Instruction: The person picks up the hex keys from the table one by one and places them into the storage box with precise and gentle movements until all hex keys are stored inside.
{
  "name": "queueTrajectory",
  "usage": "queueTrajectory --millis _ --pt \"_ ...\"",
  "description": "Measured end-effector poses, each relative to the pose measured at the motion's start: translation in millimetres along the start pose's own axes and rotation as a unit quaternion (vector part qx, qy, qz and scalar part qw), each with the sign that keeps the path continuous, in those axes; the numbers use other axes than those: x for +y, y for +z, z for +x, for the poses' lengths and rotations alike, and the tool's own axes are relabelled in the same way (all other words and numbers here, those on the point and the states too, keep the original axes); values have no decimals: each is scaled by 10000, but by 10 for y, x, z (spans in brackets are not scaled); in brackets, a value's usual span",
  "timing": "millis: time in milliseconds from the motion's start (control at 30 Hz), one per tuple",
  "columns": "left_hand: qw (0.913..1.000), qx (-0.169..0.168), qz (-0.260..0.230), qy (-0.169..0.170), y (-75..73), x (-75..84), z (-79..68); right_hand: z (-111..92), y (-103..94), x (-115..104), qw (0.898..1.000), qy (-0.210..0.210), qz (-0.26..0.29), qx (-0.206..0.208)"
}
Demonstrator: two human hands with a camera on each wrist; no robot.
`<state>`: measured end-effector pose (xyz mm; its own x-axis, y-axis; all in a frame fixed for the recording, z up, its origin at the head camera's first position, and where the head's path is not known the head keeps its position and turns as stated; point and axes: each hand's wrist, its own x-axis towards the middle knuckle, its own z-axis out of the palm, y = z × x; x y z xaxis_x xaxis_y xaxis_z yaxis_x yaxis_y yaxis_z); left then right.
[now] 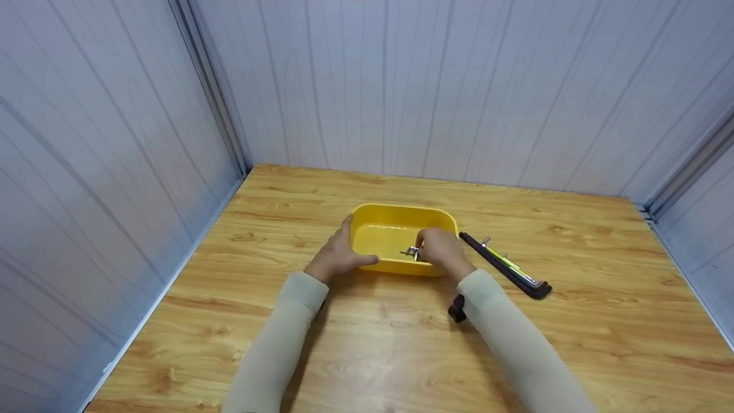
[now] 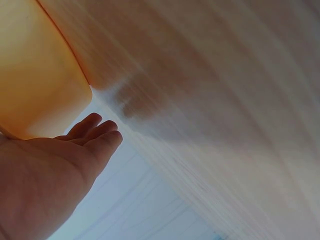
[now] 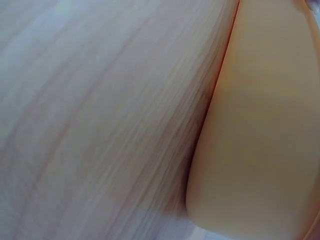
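Observation:
A yellow plastic bin [image 1: 395, 213] sits on the wooden table, its side filling part of both wrist views. My left hand [image 1: 338, 252] rests against its near left corner, thumb lying along the front rim. In the left wrist view, the straight fingers [image 2: 102, 131] of that hand reach past the bin's corner. My right hand [image 1: 441, 249] dips over the near right rim, fingers curled inside the bin. It pinches a small silver metal piece [image 1: 414, 251], partly hidden by the fingertips. The right wrist view shows mainly the bin's outer wall [image 3: 260, 120] and the table.
Right of the bin lie black L-shaped hex keys [image 1: 510, 272]. A yellow-green rod [image 1: 509, 263] with silver ends lies alongside them. Pale panelled walls [image 1: 401, 86] enclose the table [image 1: 378, 344] at the back and sides.

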<state>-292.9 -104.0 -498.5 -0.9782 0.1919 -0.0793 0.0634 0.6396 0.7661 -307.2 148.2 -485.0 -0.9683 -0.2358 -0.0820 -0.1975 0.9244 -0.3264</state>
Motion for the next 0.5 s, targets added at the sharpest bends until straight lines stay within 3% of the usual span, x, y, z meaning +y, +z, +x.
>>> queueTrajectory --millis 500 --pt "10000 19 -21 89 6 -4 6 2 12 22 9998 -103 97 129"
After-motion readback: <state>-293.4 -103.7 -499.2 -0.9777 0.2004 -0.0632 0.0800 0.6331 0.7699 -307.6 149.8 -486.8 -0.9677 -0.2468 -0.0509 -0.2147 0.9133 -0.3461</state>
